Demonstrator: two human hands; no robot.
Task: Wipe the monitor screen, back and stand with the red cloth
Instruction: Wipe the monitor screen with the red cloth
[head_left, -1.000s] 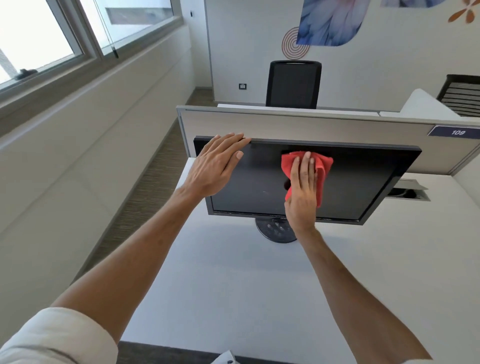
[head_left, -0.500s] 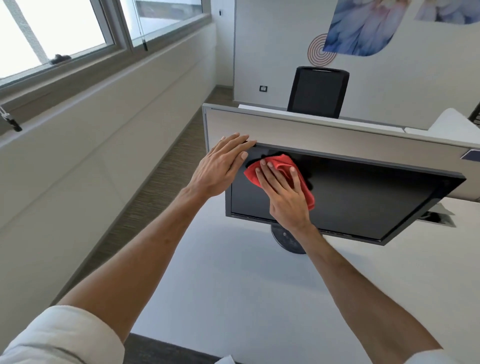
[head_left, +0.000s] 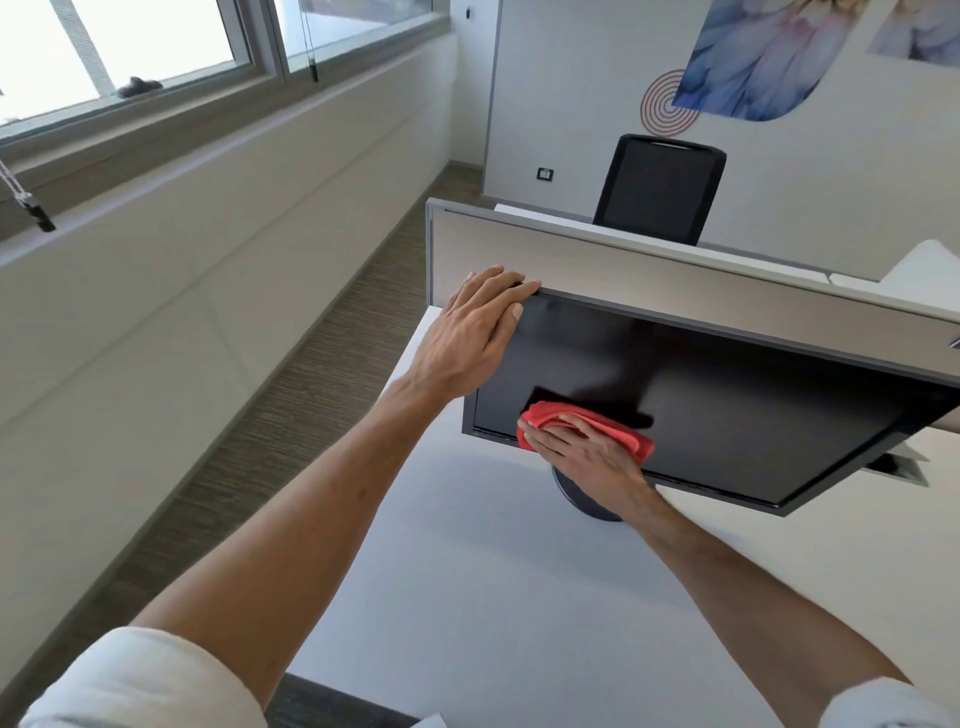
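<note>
A black monitor (head_left: 737, 410) stands on a white desk, its dark screen facing me. My left hand (head_left: 470, 332) rests flat over the screen's top left corner, fingers straight and reaching onto the top edge. My right hand (head_left: 582, 457) presses the red cloth (head_left: 631, 436) against the lower left part of the screen with straight fingers, just above the bottom bezel. The round dark stand base (head_left: 576, 496) shows below the screen, partly hidden by my right wrist. The monitor's back is hidden.
The white desk (head_left: 483, 597) stretches toward me. A grey partition panel (head_left: 623, 265) rises right behind the monitor, with a black office chair (head_left: 660, 187) beyond it. A cable port (head_left: 898, 465) sits in the desk at the right. A wall with windows runs along the left.
My right hand has slid the red cloth from the upper part of the screen leftward and then down to the lower left. My left hand has stayed on the top left corner.
</note>
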